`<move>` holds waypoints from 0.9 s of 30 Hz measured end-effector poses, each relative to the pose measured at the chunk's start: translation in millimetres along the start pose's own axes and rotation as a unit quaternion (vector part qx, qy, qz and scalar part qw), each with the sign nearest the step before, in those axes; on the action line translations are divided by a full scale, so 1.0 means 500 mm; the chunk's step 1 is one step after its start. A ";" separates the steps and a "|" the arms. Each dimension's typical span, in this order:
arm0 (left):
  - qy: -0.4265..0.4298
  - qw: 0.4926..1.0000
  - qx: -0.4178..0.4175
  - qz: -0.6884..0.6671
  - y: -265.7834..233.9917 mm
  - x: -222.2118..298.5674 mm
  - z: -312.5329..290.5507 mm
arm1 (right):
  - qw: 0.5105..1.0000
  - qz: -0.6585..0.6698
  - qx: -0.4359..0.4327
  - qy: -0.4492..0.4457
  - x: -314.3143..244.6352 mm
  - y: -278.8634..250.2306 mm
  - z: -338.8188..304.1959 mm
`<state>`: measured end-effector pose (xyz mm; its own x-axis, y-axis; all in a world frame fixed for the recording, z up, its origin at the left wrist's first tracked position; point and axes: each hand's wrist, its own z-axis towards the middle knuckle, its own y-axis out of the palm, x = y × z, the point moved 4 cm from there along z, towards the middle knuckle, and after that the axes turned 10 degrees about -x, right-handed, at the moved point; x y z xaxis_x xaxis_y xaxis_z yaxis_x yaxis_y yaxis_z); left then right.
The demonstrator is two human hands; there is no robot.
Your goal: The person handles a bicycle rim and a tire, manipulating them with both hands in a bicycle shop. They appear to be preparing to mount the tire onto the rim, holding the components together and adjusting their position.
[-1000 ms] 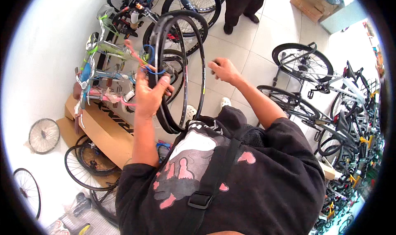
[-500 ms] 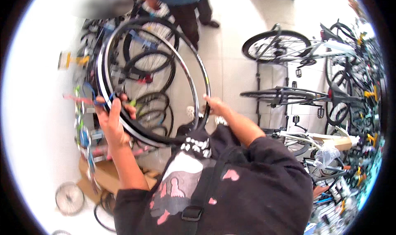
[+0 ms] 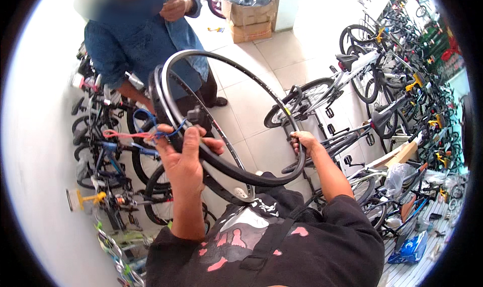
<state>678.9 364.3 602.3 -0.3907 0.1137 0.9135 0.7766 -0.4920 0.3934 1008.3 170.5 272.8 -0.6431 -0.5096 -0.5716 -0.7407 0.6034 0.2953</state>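
Note:
In front of my body I hold a loose bundle of spokeless bicycle rims, tilted and fanned apart. The nearer rim [image 3: 275, 99] is dark with pale edges; another thin rim [image 3: 234, 158] hangs inside its circle. A thick black band, which may be a tyre, curves along the bottom. My left hand [image 3: 186, 156] is closed round the bundle's left side, its thumb pointing up. Beside its fingers, blue string [image 3: 146, 118] and pink string [image 3: 128, 134] are tied on. My right hand [image 3: 305, 141] wraps its fingers round the nearer rim's right side.
A person in a blue shirt [image 3: 146, 45] stands just beyond the bundle, one hand raised. Bicycles [image 3: 108, 151] crowd the left wall. More bicycles [image 3: 347, 75] stand in rows at the right. Behind are cardboard boxes [image 3: 251, 30] on the tiled floor [image 3: 251, 105].
The view has swung left, bringing the other person's upper body into sight. Both my hands and the rims now lie further right in the picture. My right fingers now curl round the rim.

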 end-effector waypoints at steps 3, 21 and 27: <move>-0.011 0.998 -0.055 0.023 0.074 0.006 0.121 | 0.999 0.042 -0.010 -0.022 -0.072 -0.009 0.037; 0.051 0.972 -0.211 -0.091 0.145 -0.224 1.104 | 0.872 0.317 0.076 -0.365 -0.777 -0.090 0.358; 0.032 0.934 -0.299 -0.196 0.119 -0.386 1.472 | 0.831 0.331 0.163 -0.416 -1.033 -0.083 0.464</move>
<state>1164.2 948.2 525.7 -0.6304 0.3429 0.6964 0.1618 -0.8194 0.5500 1416.1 550.9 378.3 -0.4320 0.5183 -0.7381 -0.0994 0.7860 0.6101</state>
